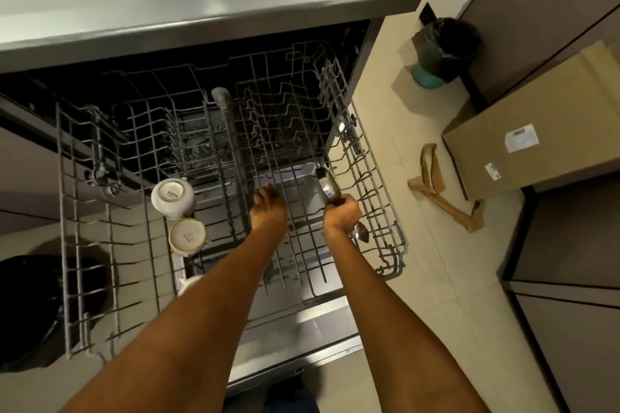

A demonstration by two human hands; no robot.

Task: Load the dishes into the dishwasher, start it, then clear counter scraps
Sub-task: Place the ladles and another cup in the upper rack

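The dishwasher's grey wire upper rack (pixel 84 198) is pulled out over the open door (pixel 312 339). Two white cups (pixel 173 199) (pixel 187 236) stand upside down in the rack's middle row, and a third one is partly hidden behind my left forearm. My left hand (pixel 268 211) reaches down among the rack's centre wires, fingers pointing away; what they touch is hidden. My right hand (pixel 342 213) grips metal spoons (pixel 327 183) over the rack's right side, one bowl sticking out forward and another (pixel 361 232) showing below the wrist.
The steel counter (pixel 208 0) overhangs the dishwasher at the top. A lined waste bin (pixel 446 47) stands on the tiled floor to the right, with a cardboard box (pixel 536 131) and a brown paper bag (pixel 436 184) nearby. A dark round bin (pixel 33 308) sits at lower left.
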